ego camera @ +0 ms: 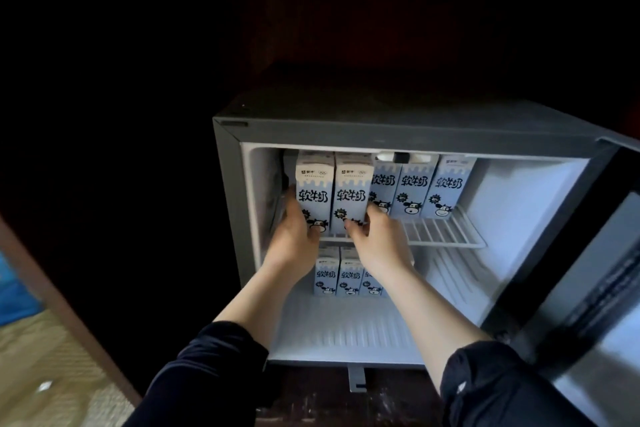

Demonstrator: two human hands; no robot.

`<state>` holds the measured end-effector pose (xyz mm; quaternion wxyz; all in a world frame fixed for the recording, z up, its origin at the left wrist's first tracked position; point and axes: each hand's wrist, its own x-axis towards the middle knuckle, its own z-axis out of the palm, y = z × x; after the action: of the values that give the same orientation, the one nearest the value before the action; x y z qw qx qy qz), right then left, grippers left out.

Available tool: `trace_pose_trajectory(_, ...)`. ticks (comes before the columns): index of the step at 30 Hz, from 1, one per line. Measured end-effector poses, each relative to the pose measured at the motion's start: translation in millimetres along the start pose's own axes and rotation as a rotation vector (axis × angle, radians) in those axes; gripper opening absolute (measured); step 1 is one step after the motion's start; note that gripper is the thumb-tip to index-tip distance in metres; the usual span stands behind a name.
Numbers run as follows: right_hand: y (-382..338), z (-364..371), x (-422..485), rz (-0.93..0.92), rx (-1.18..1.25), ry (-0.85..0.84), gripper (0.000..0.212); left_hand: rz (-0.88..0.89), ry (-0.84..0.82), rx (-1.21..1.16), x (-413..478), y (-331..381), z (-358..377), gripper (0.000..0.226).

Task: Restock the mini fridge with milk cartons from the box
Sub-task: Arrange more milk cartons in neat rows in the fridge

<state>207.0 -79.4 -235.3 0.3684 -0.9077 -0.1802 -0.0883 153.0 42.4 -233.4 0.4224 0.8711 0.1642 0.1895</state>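
Two blue-and-white milk cartons [330, 194] stand upright, cow-printed.

Both arms wear dark, near-black long sleeves pushed up so the forearms are bare. The left sleeve [214, 367] bunches in soft folds just below the elbow, its cuff edge loose and rounded. The right sleeve [485, 388] is creased the same way and carries a tiny pale fleck on the cloth. Left hand [294, 236] and right hand [377, 239] are bare: no gloves, rings or watch.
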Motion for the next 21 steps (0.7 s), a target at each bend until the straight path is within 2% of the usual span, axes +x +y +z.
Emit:
trace_pose_trajectory(4,2.4,5.4,-1.6,0.004,-0.006,0.050,0.023,-0.059,0.011,0.006,3.6,1.7,0.0,0.040)
trace_pose_trajectory(15,2.1,12.2,1.2,0.061,0.052,0.122,0.026,-0.070,0.075,0.100,7.0,-2.0,7.1,0.034)
trace_pose_trajectory(18,0.8,10.7,-0.2,0.067,0.057,0.116,0.027,-0.085,0.051,0.110,6.0,0.2,5.2,0.038)
trace_pose_trajectory(21,-3.7,-0.8,-4.6,0.075,0.034,0.083,0.028,-0.097,0.097,0.120,-3.3,2.7,2.7,0.048)
